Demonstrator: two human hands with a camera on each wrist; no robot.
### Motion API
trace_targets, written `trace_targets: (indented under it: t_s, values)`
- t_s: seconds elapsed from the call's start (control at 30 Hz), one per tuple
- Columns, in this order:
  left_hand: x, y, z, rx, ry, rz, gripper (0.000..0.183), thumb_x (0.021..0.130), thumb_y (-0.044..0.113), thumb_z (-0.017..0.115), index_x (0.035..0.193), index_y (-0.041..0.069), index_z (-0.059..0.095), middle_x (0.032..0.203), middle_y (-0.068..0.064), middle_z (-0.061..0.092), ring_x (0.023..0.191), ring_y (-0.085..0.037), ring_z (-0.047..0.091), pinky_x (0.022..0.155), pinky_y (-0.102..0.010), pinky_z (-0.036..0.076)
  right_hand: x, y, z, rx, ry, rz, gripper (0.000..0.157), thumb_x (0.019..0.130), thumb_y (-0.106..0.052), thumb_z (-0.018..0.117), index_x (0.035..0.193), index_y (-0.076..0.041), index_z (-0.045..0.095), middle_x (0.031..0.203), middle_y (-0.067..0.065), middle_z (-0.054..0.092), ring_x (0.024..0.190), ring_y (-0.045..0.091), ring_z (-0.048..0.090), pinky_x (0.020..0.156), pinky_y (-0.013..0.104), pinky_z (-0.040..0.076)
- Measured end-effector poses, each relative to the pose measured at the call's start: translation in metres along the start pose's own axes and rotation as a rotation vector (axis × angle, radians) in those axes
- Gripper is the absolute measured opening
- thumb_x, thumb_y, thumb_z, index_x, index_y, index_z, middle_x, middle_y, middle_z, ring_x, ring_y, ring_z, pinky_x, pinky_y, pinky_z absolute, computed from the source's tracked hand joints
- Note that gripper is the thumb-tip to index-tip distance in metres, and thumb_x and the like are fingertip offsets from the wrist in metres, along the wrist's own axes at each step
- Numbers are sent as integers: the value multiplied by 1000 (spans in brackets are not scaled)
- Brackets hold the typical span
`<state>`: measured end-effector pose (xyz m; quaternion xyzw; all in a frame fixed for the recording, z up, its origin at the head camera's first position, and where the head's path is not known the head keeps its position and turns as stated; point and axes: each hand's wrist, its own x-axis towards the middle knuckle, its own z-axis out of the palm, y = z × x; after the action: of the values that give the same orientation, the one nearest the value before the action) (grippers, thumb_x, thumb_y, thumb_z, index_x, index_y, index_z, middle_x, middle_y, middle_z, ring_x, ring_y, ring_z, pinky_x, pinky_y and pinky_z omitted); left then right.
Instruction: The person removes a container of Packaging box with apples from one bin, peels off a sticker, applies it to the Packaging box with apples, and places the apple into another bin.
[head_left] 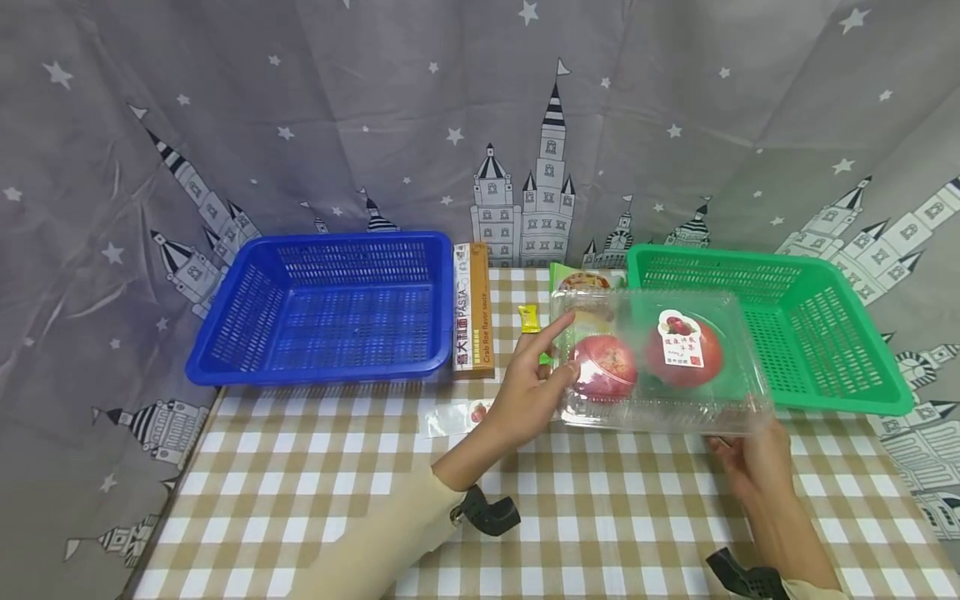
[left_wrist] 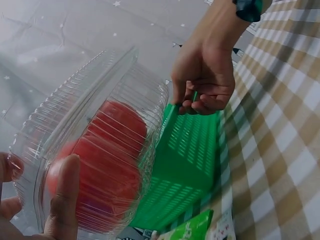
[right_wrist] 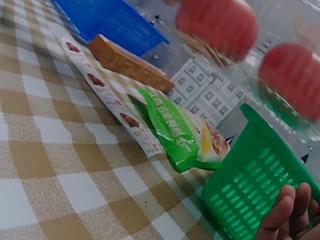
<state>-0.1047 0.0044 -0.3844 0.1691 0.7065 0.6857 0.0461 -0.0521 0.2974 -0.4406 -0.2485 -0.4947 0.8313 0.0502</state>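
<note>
A clear plastic clamshell box [head_left: 731,350] holds two red apples [head_left: 606,367], with a white label [head_left: 681,338] on its lid. My left hand [head_left: 528,387] grips the box by its left end, thumb on the near side, and holds it raised over the table, overlapping the green basket [head_left: 862,350] in the head view. In the left wrist view, my right hand [left_wrist: 205,75] pinches the green basket's rim with curled fingers. The box partly hides those fingertips in the head view.
A blue basket [head_left: 315,375] stands at the left, beside an upright pasta box [head_left: 472,317]. Between the baskets lie a small yellow packet [head_left: 528,318] and a green food bag [right_wrist: 175,135]. A strip of apple labels [right_wrist: 105,90] lies on the checked tablecloth [head_left: 315,492].
</note>
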Motion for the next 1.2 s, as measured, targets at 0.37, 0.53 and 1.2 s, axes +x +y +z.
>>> trace_targets:
  t_s: [0.37, 0.53, 1.2]
  values:
    - [33, -12, 18, 65, 7, 75, 59, 92, 9, 55, 150, 19, 43, 107, -13, 42, 51, -7, 36, 45, -21, 39, 4, 0, 0, 7, -34, 25, 22, 105, -28, 46, 97, -8, 51, 74, 5, 57, 63, 18, 60, 53, 28, 50]
    - [44, -15, 25, 40, 7, 48, 61, 92, 9, 56, 150, 20, 43, 105, -12, 41, 51, -7, 41, 46, -22, 43, 2, 0, 0, -5, -66, 29, 21, 106, -30, 43, 102, -10, 46, 77, 3, 55, 67, 17, 60, 55, 27, 49]
    - [91, -8, 80, 184, -27, 25, 60, 93, 19, 59, 150, 25, 43, 102, -8, 43, 82, -15, 40, 69, -27, 39, 0, -1, -5, 52, -122, -10, 29, 100, -37, 50, 96, -9, 46, 75, 3, 57, 65, 18, 61, 56, 26, 49]
